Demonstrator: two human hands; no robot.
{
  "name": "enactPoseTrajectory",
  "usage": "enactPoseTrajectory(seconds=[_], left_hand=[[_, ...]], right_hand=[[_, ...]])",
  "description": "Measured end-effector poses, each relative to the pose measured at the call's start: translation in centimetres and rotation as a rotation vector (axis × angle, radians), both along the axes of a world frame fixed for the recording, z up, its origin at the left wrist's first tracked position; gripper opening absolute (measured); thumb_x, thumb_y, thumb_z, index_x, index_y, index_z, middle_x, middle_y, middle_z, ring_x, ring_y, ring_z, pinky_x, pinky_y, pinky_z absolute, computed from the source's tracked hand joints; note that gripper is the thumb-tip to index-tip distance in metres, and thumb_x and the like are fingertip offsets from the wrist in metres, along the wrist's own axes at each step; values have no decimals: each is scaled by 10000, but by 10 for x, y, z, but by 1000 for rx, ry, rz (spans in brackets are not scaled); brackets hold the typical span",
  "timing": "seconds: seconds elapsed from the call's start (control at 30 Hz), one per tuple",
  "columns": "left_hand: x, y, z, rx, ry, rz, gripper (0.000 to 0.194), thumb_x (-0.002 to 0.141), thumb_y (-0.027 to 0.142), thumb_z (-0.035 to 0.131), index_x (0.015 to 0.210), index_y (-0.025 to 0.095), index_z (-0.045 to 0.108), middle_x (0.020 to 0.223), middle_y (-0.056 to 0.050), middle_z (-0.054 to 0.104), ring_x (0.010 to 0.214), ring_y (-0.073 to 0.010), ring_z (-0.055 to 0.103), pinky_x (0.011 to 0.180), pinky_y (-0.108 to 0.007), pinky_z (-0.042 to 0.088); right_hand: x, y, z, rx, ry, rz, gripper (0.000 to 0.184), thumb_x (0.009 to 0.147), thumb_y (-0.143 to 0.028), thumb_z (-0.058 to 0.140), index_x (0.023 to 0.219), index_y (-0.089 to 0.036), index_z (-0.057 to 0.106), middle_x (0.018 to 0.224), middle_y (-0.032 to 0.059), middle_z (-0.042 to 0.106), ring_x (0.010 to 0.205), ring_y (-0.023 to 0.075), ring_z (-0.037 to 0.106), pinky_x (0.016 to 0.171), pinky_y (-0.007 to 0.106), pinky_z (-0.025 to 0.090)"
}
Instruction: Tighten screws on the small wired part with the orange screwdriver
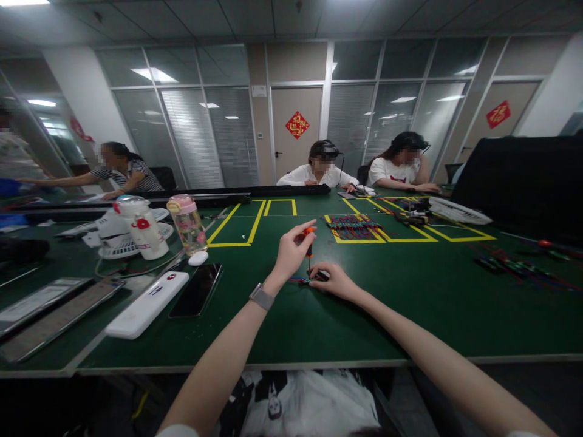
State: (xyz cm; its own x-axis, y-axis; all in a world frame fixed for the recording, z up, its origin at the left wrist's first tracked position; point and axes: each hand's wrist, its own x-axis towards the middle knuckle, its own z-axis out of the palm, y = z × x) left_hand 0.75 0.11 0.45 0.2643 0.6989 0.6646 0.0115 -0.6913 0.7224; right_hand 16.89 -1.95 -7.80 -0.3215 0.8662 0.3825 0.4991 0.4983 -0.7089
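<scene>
My left hand (pixel 291 250) is closed around an orange-and-black screwdriver (pixel 310 247), held upright with its shaft pointing down. The shaft's tip meets a small green circuit board (pixel 306 281) with thin red and blue wires, lying on the green table (pixel 255 334). My right hand (pixel 334 281) rests on the table, its fingers pinched on the board and on a small black part (pixel 321 275) beside it. How the black part joins the board is too small to tell. A grey band sits on my left wrist.
Left stand a phone (pixel 195 290), a white power bank (pixel 148 303), a bottle (pixel 186 221) and a white jug (pixel 146 227). Yellow tape outlines (pixel 228 244) mark the table. Bundled wired boards (pixel 353 227) lie ahead, more boards (pixel 523 264) at right. Several people sit opposite.
</scene>
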Motion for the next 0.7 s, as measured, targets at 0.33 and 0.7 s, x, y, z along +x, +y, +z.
enactPoseTrajectory(seconds=[0.33,0.7], left_hand=[[-6,2,6,-28,7,-73,370,888,175,438,1197,215,638,1180,-68,636,1080,-173,594,958,-297,440],[-6,2,6,-70,-29,-71,326,783,252,666,1098,171,680,989,-84,698,848,-174,666,803,-305,522]], right_hand=[[0,0,0,12,-3,0,109,702,-244,726,788,-190,686,1007,77,711,977,221,653,917,370,475],[2,3,-4,16,-2,-3,113,709,-249,725,799,-194,684,1016,73,706,981,219,647,935,377,467]])
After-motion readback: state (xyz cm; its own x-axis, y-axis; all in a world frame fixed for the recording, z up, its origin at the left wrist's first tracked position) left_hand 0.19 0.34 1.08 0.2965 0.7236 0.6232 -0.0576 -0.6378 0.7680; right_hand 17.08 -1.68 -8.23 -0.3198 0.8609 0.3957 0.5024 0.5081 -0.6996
